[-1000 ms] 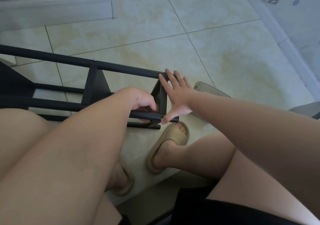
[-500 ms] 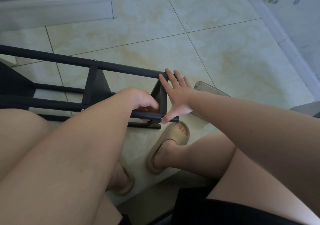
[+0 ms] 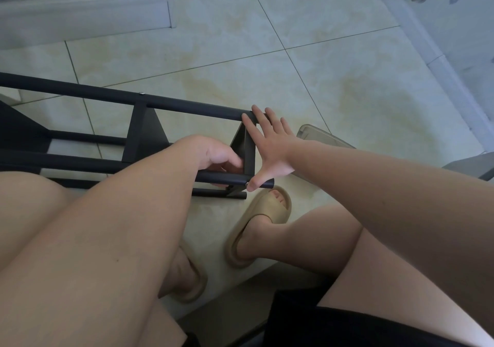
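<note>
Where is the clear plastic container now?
In the head view, the clear plastic container lies on the tiled floor right of centre, just behind the right hand, which rests on the end of the black metal frame.

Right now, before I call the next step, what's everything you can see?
floor: one, beige tiles, all around
frame: one, black, lying on the floor, left to centre
container: one, clear, on the floor just right of the frame's end
step: one, grey, top left
sandals: two, tan, on the feet
shorts: one, black, bottom edge
left hand: one, curled round the frame's lower bar
right hand: one, fingers straight against the frame's end, thumb on the lower bar
</note>
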{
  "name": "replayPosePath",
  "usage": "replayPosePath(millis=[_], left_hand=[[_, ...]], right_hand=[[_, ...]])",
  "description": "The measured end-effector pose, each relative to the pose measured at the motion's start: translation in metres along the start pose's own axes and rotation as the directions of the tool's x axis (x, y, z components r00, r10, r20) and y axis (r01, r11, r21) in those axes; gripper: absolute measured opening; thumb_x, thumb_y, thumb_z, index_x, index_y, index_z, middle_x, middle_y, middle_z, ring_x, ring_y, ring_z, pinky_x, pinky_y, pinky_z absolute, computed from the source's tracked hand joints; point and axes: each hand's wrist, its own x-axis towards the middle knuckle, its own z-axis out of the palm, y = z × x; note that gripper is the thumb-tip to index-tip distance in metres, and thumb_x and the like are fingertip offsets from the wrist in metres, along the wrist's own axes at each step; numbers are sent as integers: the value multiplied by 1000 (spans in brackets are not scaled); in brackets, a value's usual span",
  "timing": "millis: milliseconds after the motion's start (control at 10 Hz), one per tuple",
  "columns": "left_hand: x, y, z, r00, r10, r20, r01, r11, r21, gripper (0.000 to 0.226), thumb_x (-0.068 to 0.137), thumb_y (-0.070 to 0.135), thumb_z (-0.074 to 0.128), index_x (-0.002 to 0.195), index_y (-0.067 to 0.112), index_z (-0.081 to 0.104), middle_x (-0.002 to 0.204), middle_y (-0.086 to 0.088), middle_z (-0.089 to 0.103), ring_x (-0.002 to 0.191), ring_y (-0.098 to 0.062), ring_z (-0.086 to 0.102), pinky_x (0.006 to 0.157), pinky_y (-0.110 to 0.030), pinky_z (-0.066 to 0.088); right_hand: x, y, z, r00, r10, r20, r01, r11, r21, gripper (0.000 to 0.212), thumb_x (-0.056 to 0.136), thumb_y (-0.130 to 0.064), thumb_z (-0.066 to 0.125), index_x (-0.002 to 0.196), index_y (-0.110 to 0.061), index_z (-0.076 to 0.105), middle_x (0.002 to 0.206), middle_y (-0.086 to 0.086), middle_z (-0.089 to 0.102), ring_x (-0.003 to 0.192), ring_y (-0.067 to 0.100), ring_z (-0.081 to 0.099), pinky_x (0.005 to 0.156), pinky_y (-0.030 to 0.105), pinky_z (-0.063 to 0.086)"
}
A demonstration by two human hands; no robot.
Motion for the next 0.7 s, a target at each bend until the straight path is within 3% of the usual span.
replayPosePath(millis=[100,300,500,700], left_hand=[[1,2,3,998,-41,-47,43,998,46,17,90,16,66,98,5,75,94,-11,75,87,-29,70,96,-44,56],[2,0,-2,1000,-10,-1,10,1000,11,22,93,6,61,112,9,72,114,-19,71,100,-32,66,104,-50,50],[2,-2,-2,1000,-1,18,1,1000,13,28,88,18,64,111,6,75,113,-14,73,112,-33,67,106,-50,49],[0,3,0,998,-51,-37,54,996,74,31,89,16,68,117,3,73,110,-17,73,97,-31,69,101,-48,53]], right_hand=[[-1,0,0,1000,0,-2,0,1000,2,161,50,-86,74,154,-23,-32,161,7,-37,149,36,-31,124,58,-5],[-1,-1,-1,1000,1,1,-1,1000,4,161,50,-87,73,154,-23,-31,161,7,-38,149,36,-32,124,58,-5],[-1,-1,-1,1000,2,3,-2,1000,6,161,50,-87,74,155,-23,-31,161,7,-38,149,36,-32,124,59,-5],[-1,-1,-1,1000,4,0,-4,1000,8,161,50,-86,74,155,-23,-30,161,7,-38,149,36,-32,124,58,-5]])
